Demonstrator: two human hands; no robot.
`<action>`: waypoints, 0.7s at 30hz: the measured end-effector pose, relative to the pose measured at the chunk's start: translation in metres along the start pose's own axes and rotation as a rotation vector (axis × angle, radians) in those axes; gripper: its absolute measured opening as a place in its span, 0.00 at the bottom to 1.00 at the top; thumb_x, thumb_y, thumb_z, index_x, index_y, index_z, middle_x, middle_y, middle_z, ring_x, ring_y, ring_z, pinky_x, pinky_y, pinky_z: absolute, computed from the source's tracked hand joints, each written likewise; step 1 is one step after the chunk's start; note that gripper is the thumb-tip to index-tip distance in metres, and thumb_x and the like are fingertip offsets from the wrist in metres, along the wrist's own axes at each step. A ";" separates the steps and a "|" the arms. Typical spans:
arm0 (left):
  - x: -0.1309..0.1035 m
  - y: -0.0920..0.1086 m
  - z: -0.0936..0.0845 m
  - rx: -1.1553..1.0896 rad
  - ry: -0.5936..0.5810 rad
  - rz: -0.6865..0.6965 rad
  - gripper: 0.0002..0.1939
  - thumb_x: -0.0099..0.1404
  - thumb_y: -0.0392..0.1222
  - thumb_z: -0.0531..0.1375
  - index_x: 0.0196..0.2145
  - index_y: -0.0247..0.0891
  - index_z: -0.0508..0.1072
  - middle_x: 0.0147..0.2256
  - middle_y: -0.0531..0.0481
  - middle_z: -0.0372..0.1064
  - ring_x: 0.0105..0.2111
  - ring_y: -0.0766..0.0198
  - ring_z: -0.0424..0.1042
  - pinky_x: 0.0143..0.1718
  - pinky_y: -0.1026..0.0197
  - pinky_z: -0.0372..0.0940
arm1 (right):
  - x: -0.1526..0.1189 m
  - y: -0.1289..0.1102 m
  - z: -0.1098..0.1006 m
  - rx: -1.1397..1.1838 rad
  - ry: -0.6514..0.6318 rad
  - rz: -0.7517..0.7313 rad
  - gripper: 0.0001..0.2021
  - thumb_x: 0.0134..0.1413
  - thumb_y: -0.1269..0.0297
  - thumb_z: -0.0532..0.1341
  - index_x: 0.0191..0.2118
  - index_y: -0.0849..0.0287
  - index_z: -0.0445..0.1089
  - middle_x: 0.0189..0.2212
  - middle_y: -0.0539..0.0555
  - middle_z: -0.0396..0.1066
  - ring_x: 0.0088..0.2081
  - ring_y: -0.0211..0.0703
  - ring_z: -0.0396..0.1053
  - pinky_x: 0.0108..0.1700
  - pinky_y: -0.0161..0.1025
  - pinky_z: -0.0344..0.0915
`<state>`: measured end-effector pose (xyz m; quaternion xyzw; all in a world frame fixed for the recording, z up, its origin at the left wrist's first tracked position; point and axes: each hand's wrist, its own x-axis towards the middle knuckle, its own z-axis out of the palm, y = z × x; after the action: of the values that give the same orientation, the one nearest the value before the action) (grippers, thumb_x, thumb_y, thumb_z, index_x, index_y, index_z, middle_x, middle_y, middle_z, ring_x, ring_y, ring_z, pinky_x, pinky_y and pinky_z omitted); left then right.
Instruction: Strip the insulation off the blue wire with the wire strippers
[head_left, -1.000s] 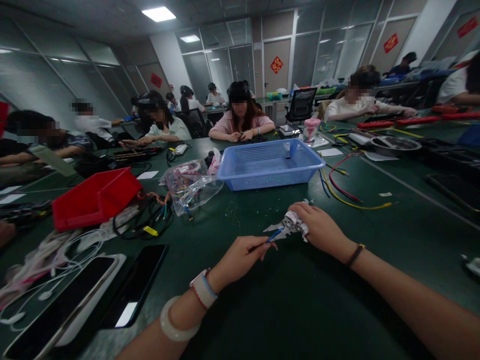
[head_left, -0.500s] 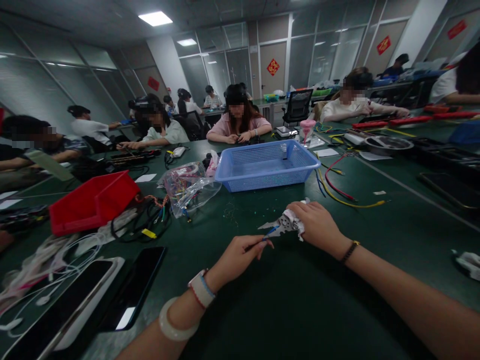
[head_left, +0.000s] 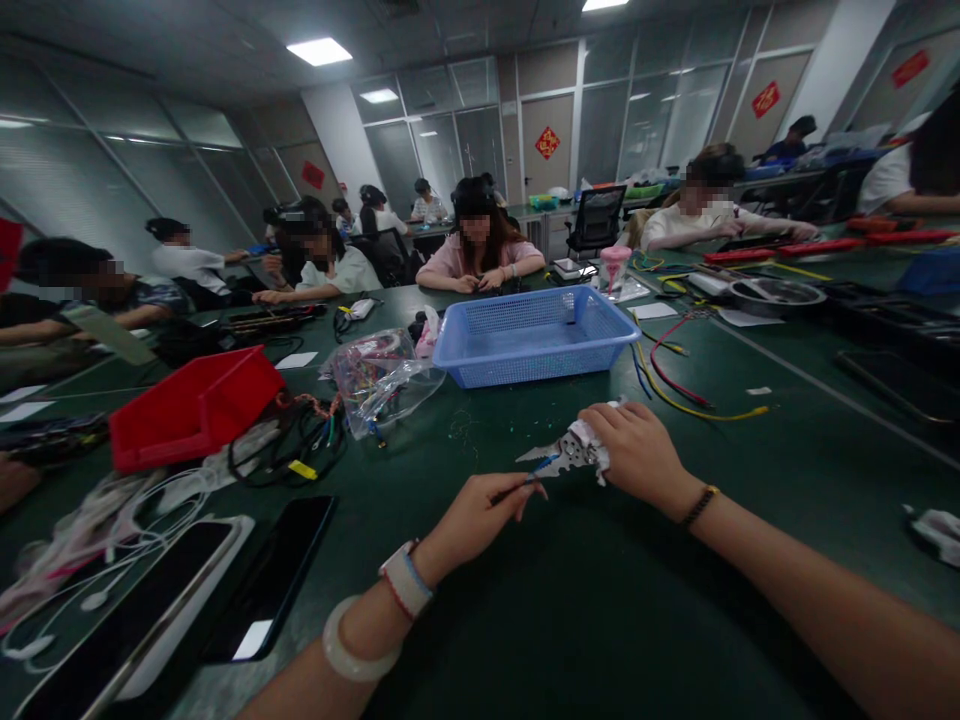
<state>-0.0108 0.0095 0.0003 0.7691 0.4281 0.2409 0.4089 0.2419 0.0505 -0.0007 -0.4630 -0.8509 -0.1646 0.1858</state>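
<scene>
My right hand is closed round the handles of a metal wire stripper, whose handles look wrapped in something white. The tool's jaws point left and stand apart. A thin blue wire lies between the jaws. Its lower end is pinched in the fingers of my left hand, just left of and below the tool. Both hands are above the dark green table. Small scraps lie on the table beyond the tool.
Beyond my hands is a blue basket. To its left are a clear bag of wires and a red bin. Two phones, one a black phone, lie at the left. Yellow and red cables lie right. Several people sit around.
The view has tilted up slightly, so the surroundings sit a little lower in the picture. My hands, the tool and the blue wire are nearly unchanged.
</scene>
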 end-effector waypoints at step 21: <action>-0.001 0.006 0.004 -0.332 -0.221 -0.125 0.16 0.70 0.43 0.50 0.49 0.36 0.70 0.26 0.56 0.60 0.23 0.71 0.58 0.25 0.69 0.54 | -0.006 0.002 0.016 0.134 0.091 -0.011 0.25 0.51 0.77 0.53 0.57 0.61 0.60 0.57 0.62 0.63 0.54 0.51 0.63 0.60 0.55 0.55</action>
<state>-0.0056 0.0052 0.0031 0.6848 0.3822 0.1966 0.5885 0.2434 0.0548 -0.0174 -0.4369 -0.8532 -0.1294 0.2540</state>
